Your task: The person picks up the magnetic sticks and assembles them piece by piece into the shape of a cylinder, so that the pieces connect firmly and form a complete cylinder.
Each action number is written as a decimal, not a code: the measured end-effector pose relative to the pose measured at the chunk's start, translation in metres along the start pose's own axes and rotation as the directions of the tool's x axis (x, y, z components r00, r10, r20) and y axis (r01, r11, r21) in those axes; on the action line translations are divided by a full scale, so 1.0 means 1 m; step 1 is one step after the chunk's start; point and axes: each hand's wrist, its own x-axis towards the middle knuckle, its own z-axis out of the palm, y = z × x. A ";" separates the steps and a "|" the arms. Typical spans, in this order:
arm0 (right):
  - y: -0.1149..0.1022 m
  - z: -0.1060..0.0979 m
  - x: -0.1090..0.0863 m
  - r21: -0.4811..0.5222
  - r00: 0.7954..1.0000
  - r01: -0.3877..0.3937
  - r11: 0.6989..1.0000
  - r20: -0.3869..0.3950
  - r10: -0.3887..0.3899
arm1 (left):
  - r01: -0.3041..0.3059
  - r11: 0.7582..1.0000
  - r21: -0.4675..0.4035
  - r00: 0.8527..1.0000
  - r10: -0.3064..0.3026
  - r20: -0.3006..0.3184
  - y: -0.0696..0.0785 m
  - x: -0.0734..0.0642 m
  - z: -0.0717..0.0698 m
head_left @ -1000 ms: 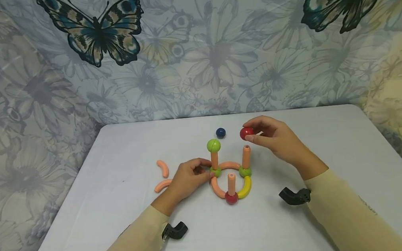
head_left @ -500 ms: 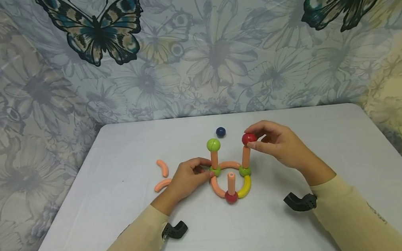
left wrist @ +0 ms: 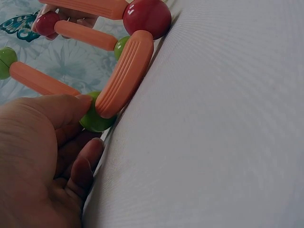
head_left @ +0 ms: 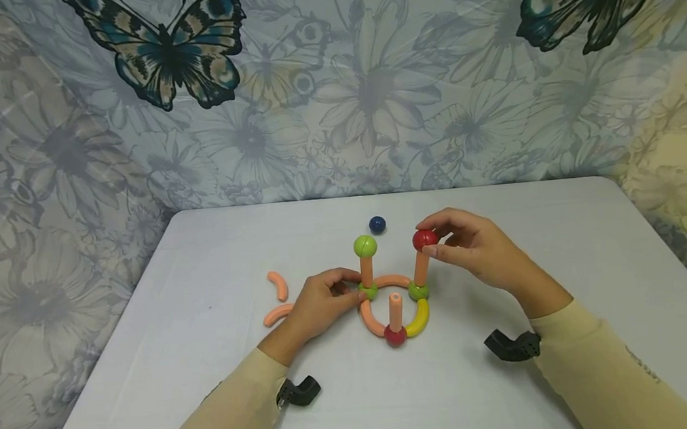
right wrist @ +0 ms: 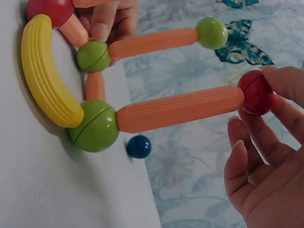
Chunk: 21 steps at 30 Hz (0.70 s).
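A ring of curved rods joined by balls lies on the table, with orange rods standing up from its three balls. My right hand pinches a red ball, which sits on top of the right upright rod. At the ring's left, my left hand holds the lower green ball between thumb and fingers. Above that ball, another green ball tops the left upright rod. The front upright rod rises bare-ended from a red ball. A yellow curved rod forms the ring's right side.
Behind the ring lies a loose dark blue ball. Two loose curved orange rods, an upper one and a lower one, lie left of the ring, the lower partly behind my left hand. The white table ends at a patterned cloth backdrop.
My right hand has brought the red ball down and slightly toward me, from above the right upright rod onto its top end. The left hand stays at the lower green ball.
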 end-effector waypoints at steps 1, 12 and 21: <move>0.000 0.000 0.000 -0.002 1.000 0.000 1.000 0.000 0.000 | 0.000 1.000 0.000 1.000 0.000 0.000 0.000 0.000 0.000; 0.000 -0.001 0.000 -0.008 1.000 -0.030 1.000 -0.009 0.030 | 0.001 1.000 -0.003 1.000 -0.001 0.000 -0.001 -0.001 0.000; 0.000 0.000 -0.001 0.021 1.000 -0.014 1.000 0.000 0.014 | -0.005 1.000 -0.003 1.000 0.005 0.003 0.000 -0.001 0.000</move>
